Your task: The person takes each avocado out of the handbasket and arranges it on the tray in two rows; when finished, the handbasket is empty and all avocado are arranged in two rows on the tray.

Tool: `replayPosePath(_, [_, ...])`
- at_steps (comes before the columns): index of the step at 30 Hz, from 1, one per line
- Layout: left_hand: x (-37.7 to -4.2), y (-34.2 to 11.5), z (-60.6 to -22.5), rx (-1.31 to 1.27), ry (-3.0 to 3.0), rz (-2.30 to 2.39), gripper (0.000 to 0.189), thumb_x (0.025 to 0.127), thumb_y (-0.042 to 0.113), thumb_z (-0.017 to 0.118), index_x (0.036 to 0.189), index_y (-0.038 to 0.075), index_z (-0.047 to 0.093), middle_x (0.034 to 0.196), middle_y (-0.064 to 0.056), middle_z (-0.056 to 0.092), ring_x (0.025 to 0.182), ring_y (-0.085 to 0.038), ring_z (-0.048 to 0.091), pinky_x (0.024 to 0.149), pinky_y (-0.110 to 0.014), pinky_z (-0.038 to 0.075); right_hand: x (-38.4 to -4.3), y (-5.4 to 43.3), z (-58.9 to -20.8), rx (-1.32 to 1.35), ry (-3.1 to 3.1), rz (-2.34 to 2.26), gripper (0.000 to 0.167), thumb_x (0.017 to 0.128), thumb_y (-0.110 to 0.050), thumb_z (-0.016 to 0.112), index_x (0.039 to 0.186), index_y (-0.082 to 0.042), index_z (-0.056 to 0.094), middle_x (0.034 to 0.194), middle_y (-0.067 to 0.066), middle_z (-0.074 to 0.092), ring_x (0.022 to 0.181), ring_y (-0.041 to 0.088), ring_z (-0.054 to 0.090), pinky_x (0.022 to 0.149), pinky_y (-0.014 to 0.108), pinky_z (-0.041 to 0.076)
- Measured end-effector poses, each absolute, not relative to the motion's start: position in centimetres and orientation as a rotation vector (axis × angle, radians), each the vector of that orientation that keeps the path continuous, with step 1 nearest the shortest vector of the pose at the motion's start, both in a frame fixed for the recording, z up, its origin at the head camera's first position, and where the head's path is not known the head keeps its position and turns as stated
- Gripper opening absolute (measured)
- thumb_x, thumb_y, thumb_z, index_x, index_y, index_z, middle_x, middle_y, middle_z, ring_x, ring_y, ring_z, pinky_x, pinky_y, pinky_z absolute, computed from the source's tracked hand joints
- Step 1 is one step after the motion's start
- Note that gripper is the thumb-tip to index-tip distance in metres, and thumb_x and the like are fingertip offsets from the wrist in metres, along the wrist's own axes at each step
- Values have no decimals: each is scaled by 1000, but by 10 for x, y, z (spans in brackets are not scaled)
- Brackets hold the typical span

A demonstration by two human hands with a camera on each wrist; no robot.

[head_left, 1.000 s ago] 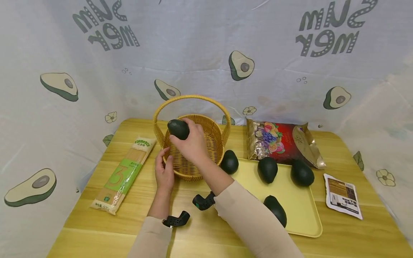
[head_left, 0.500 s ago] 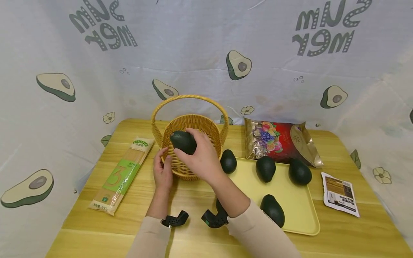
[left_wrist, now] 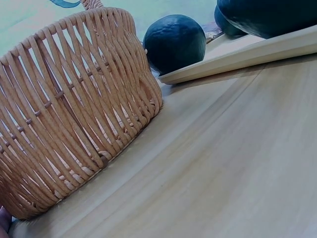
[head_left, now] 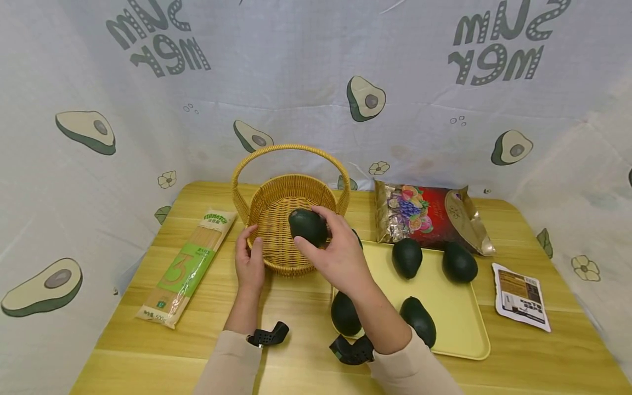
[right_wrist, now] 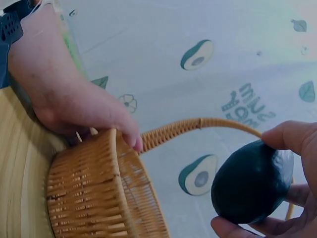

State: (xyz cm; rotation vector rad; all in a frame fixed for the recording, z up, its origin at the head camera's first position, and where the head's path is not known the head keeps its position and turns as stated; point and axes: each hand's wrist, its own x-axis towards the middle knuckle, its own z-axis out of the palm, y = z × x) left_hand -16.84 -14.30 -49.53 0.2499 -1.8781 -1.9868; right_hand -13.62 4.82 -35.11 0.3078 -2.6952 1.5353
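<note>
My right hand (head_left: 340, 255) holds a dark green avocado (head_left: 307, 226) above the front right part of a yellow wicker basket (head_left: 278, 219) with a tall arched handle. In the right wrist view, thumb and fingers wrap around the avocado (right_wrist: 251, 183) from the side. My left hand (head_left: 250, 263) grips the basket's left front rim, its thumb over the edge and the other fingers outside. The right wrist view shows that same hand (right_wrist: 91, 106) at the rim. Close up, the left wrist view has the basket's woven side (left_wrist: 84, 94) standing on the table.
A pale yellow tray (head_left: 456, 326) right of the basket bears several avocados, one (head_left: 345, 314) near its front left corner. Behind it lies a red and gold bag (head_left: 434, 216). A noodle packet (head_left: 190, 269) lies at left, a white-edged pouch (head_left: 520, 296) at right. A printed curtain hangs behind.
My right hand has moved with the avocado rightward and toward me, from over the basket's back left to its front right. The left hand has stayed at the rim.
</note>
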Motion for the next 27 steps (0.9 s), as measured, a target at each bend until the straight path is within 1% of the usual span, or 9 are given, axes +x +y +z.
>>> replayPosePath(2, [-168, -144, -495, 248, -1883, -1996, 38, 105, 15, 48, 141, 1, 51, 158, -11, 39, 155, -24, 23, 125, -49, 19, -136, 55, -352, 295, -2700, 1563, 67, 90, -35, 78, 150, -27, 49, 138, 8, 54, 102, 28, 60, 80, 39, 53])
replayPosePath(7, [-168, -144, -496, 241, -1886, -2009, 39, 106, 15, 47, 142, 2, 50, 160, -10, 37, 156, -25, 21, 124, -50, 20, -134, 73, -353, 276, -2710, 1613, 63, 92, -35, 76, 149, -26, 49, 133, 10, 55, 105, 30, 61, 87, 44, 54])
replayPosePath(10, [-168, -143, -496, 238, -1887, -2009, 39, 106, 16, 47, 142, 2, 50, 160, -10, 37, 155, -25, 21, 123, -50, 21, -133, 83, -354, 253, -2711, 1633, 62, 93, -34, 75, 148, -25, 49, 133, 11, 57, 114, 30, 62, 94, 46, 55])
replayPosePath(15, [-168, -143, -496, 245, -1885, -2005, 39, 106, 15, 47, 142, 2, 50, 160, -11, 37, 154, -25, 23, 122, -50, 22, -131, 100, -355, 191, -2700, 1643, 62, 94, -31, 74, 149, -22, 49, 141, 12, 54, 125, 32, 58, 99, 50, 54])
replayPosePath(18, [-168, -143, -496, 255, -1889, -2008, 39, 106, 15, 47, 143, 2, 50, 160, -11, 37, 154, -25, 23, 121, -50, 23, -129, 111, -355, 143, -2710, 1631, 62, 95, -33, 73, 151, -22, 48, 146, 12, 51, 127, 33, 57, 101, 51, 52])
replayPosePath(20, [-168, -143, -496, 260, -1892, -2005, 39, 106, 16, 47, 143, 2, 50, 160, -11, 37, 153, -25, 24, 121, -50, 24, -128, 118, -355, 111, -2727, 1617, 61, 96, -35, 71, 151, -23, 47, 146, 13, 52, 124, 36, 60, 98, 51, 54])
replayPosePath(23, [-168, -143, -496, 267, -1894, -2002, 39, 106, 16, 47, 143, 3, 50, 159, -10, 38, 152, -24, 25, 121, -49, 24, -125, 128, -357, 70, -2746, 1585, 61, 97, -37, 70, 151, -25, 46, 145, 13, 53, 120, 38, 63, 92, 48, 56])
replayPosePath(25, [-168, -143, -496, 270, -1894, -2003, 40, 105, 16, 48, 143, 3, 50, 159, -10, 39, 152, -23, 26, 120, -49, 24, -124, 134, -357, 50, -2748, 1566, 60, 97, -38, 70, 151, -25, 46, 142, 13, 54, 116, 38, 63, 85, 44, 56])
replayPosePath(27, [-168, -144, -496, 276, -1899, -2005, 40, 106, 17, 48, 143, 4, 50, 160, -9, 38, 151, -22, 27, 120, -48, 24, -123, 141, -357, 28, -2750, 1556, 60, 97, -37, 69, 151, -23, 46, 142, 13, 54, 117, 36, 61, 84, 39, 55])
